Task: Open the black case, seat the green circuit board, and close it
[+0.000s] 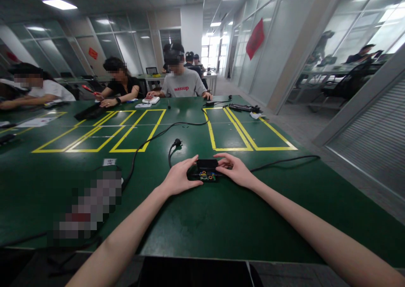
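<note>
Between my hands, on the green table (pixel 240 219), is an opened black power adapter (pixel 208 164). Its near side shows a green circuit board (pixel 208 176) with copper-coloured round parts. My left hand (pixel 181 176) curves around the left end, with fingers above and the thumb along the near edge. At the right end, my right hand (pixel 236 171) grips the case with bent fingers; the exact fingertip contact is partly hidden. Behind my left hand a black cord rises to a plug (pixel 177 143). Another black cord (pixel 284 161) runs off to the right from behind my right hand.
Yellow tape outlines (pixel 232 129) mark the table beyond my hands. A long black cable (pixel 161 133) crosses to a blurred strip-shaped object (pixel 91 205) at left. Dark folded gear (pixel 245 108) lies at the far right edge. Several people sit across the table.
</note>
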### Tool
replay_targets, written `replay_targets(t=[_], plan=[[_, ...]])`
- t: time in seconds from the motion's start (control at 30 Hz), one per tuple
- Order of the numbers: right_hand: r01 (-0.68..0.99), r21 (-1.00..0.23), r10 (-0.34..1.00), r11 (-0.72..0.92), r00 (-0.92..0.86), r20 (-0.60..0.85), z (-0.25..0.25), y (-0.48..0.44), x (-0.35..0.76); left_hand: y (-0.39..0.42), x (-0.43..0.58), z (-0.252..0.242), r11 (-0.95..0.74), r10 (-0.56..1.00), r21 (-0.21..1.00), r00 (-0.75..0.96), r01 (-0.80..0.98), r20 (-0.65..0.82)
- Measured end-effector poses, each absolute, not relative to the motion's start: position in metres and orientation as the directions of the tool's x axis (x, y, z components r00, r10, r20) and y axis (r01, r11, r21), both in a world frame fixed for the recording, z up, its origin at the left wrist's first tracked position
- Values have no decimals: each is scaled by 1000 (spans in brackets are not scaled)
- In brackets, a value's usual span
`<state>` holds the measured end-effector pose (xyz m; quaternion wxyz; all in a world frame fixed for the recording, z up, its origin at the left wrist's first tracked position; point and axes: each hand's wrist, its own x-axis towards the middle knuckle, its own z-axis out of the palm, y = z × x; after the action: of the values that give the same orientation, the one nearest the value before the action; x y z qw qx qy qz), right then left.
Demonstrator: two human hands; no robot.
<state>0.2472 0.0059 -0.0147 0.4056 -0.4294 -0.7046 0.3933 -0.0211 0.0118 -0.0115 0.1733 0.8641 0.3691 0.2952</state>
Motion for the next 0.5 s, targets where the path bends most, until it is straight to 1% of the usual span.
replay_targets(t=[0.1,0.3,0.5], plan=[[291,-897,924,332,-290,248,-16,6,247,12,-21,-12,-664,744,503,558,554,367],[293,-909,940,295,-258,222,-16,5,244,11,-21,-11,-657,750,493,560,570,352],[291,-900,934,323,-253,254,-15,3,244,10,-21,-10,-657,750,497,561,567,351]])
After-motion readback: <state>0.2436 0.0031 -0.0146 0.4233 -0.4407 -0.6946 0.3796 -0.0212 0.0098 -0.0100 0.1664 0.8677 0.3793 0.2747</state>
